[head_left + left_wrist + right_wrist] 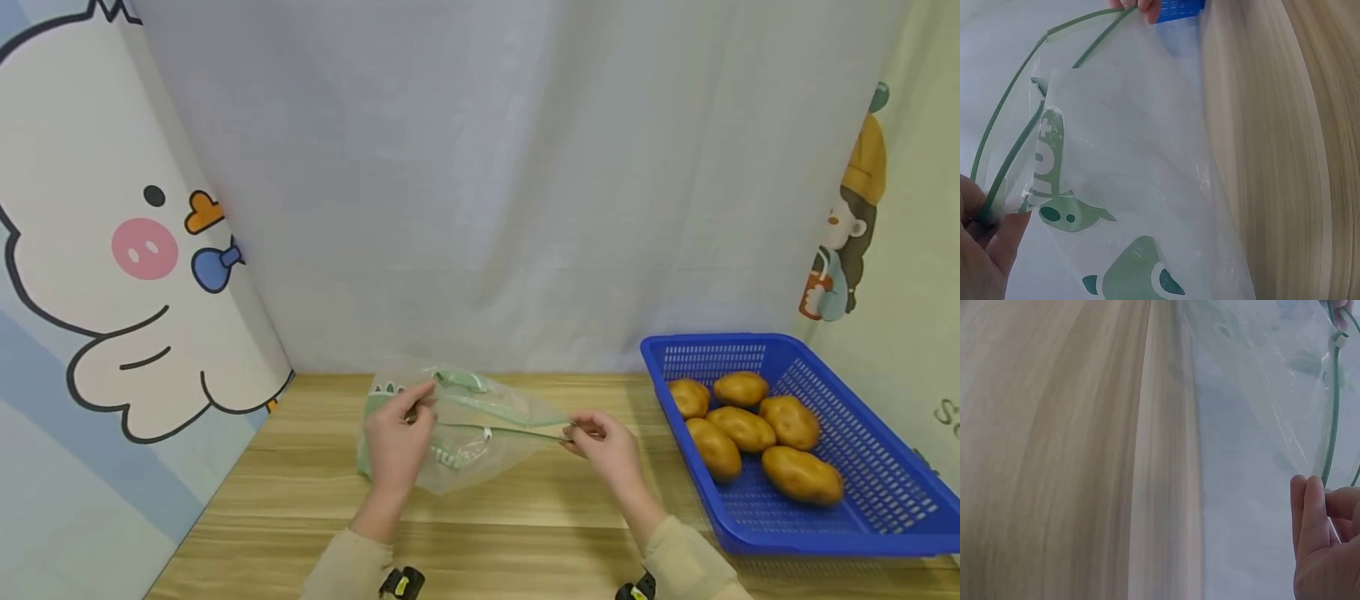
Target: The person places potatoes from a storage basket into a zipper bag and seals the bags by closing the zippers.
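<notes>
Holding a clear, green-printed zip bag (pixel 465 475) by its mouth, lower centre of head view, above the wood table (pixel 525 537). Can't tell if its bottom touches the wood. Left hand (pixel 399 437): thumb and fingers pinching one stretch of the green zip strip (pixel 1013 150). Right hand (pixel 609 448): fingertips pinching the mouth's right end. Strips bow apart between them in left wrist view, so mouth is at least partly parted. White slider (pixel 487 433) sits on the strip between the hands.

Risks, my read: pulling the hands straight apart tensions both strips, so the mouth could flatten shut. Film looks thin and slick; right pinch is on a small edge, so it could slip or tear under a hard tug. Limp walls could cling or fold in. Slider could snag if dragged.

Blue basket (pixel 832 544) with six potatoes (pixel 802 476) is at right of frame, apart from the right hand.
</notes>
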`<state>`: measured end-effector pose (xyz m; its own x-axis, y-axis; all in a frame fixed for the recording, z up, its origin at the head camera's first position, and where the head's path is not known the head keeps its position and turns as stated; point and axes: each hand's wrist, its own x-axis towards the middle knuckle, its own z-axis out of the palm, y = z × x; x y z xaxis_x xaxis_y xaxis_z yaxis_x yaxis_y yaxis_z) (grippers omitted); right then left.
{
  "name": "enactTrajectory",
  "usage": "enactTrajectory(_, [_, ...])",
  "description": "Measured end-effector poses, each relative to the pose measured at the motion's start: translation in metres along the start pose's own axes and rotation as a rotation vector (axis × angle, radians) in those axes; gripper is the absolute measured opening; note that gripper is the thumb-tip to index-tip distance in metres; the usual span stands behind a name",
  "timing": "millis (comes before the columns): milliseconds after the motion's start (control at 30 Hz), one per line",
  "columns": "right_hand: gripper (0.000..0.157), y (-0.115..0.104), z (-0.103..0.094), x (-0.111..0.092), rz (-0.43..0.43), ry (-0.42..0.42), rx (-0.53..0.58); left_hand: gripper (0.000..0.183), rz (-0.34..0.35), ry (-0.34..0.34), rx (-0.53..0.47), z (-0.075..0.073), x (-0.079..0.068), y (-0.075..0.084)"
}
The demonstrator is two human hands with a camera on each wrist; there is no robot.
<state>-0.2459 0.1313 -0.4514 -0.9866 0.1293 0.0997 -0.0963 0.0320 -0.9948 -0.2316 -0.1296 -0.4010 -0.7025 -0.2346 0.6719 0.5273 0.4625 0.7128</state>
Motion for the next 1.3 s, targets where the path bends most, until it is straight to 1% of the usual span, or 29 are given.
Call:
enactTrajectory(100, [0.021, -0.001, -0.004, 0.0, 0.012, -0.008, 0.007, 0.029, 0.052, -0.017, 0.011, -0.001, 0.001, 0.0])
enactTrajectory(267, [0.024, -0.009, -0.009, 0.0, 0.024, -0.03, 0.008, 0.027, 0.099, -0.102, 0.007, -0.001, 0.003, 0.005])
enactTrajectory(300, [0.025, -0.011, -0.01, 0.0, 0.02, -0.032, 0.002, 0.027, 0.12, -0.111, 0.015, -0.001, 0.004, 0.006])
enactTrajectory(367, [0.025, -0.014, -0.011, 0.001, 0.009, -0.04, -0.01, 0.028, 0.186, -0.122, 0.03, 0.0, 0.005, 0.007])
enactTrajectory(433, [0.025, -0.017, -0.011, 0.002, 0.001, -0.052, -0.027, 0.031, 0.281, -0.12, 0.053, 0.002, 0.007, 0.007])
enactTrajectory(500, [0.025, -0.019, -0.011, 0.002, -0.007, -0.067, -0.04, 0.034, 0.387, -0.108, 0.08, 0.004, 0.009, 0.006])
enactTrajectory(567, [0.025, -0.021, -0.011, 0.002, -0.007, -0.078, -0.049, 0.037, 0.474, -0.09, 0.105, 0.006, 0.009, 0.007])
enactTrajectory(667, [0.026, -0.024, -0.01, 0.002, -0.008, -0.084, -0.056, 0.04, 0.554, -0.065, 0.147, 0.007, 0.01, 0.009])
enactTrajectory(767, [0.026, -0.026, -0.01, 0.003, -0.014, -0.09, -0.061, 0.04, 0.601, -0.067, 0.193, 0.008, 0.01, 0.013])
enactTrajectory(900, [0.026, -0.029, -0.009, 0.004, -0.024, -0.112, -0.082, 0.042, 0.661, -0.092, 0.253, 0.009, 0.009, 0.017])
enactTrajectory(1000, [0.027, -0.032, -0.008, 0.004, -0.043, -0.132, -0.11, 0.043, 0.686, -0.104, 0.281, 0.011, 0.008, 0.018])
enactTrajectory(1167, [0.029, -0.036, -0.006, 0.001, -0.088, -0.143, -0.193, 0.043, 0.692, -0.086, 0.277, 0.014, 0.007, 0.015])
enactTrajectory(1300, [0.037, -0.042, -0.01, -0.003, -0.153, -0.14, -0.334, 0.041, 0.67, -0.075, 0.268, 0.016, 0.009, 0.011])
